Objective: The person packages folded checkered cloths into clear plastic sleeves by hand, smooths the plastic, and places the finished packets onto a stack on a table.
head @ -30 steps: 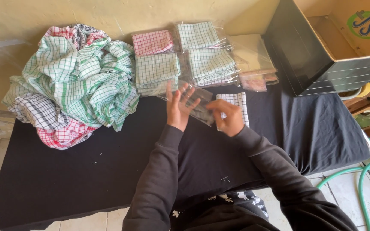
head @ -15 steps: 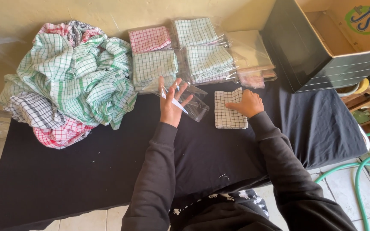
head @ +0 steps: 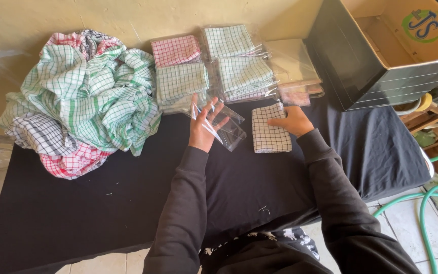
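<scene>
My left hand [head: 202, 128] holds a clear plastic bag [head: 227, 128] just above the black table [head: 77, 213], fingers spread along its opening. To its right, my right hand [head: 291, 122] rests on the far right edge of a folded black-and-white checked cloth [head: 269, 131] that lies flat on the table. Bag and cloth sit side by side, a small gap between them.
A heap of loose checked cloths [head: 79, 101] in green, red and grey fills the left. Stacks of bagged folded cloths [head: 214, 66] line the back by the wall. A black-sided cardboard box [head: 381, 50] stands at the right. A green hose [head: 422, 213] lies on the floor.
A second ago both hands held the bag together. My right hand has since let go and moved right onto the folded cloth, sliding it slightly; my left hand keeps the bag.
</scene>
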